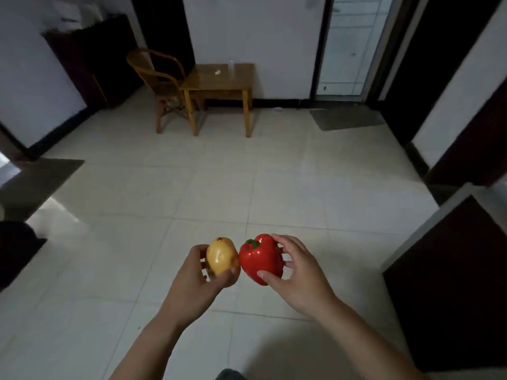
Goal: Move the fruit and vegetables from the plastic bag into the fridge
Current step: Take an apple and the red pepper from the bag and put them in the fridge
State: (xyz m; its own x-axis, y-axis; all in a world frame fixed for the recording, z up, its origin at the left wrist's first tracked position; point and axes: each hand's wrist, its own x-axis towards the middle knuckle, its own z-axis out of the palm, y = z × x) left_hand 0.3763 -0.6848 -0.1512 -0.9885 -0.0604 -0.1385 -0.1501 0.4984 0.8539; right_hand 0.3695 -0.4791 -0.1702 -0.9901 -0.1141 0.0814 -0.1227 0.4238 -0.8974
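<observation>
Both forearms cut off at bottom frame edge. Far room dim, blurred; small clear cup [232,67] and white scrap [218,72] on wooden counter [241,78] hard to identify. Left hand [196,281] curled around smooth yellow-tan oval fruit [221,258], fingers mostly hidden behind it. Right hand [297,275] clasping glossy red bell pepper [260,260], thumb in front, fingers behind. Fruit and pepper touching, held above pale tiled floor [137,215]. Wooden armchair [162,80] just beside counter.

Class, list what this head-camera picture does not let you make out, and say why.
- Fridge and plastic bag: neither shows in the head view.
- Small items on the wooden table: too small and dim.
- Far side of the yellow fruit: covered by the left hand.
</observation>
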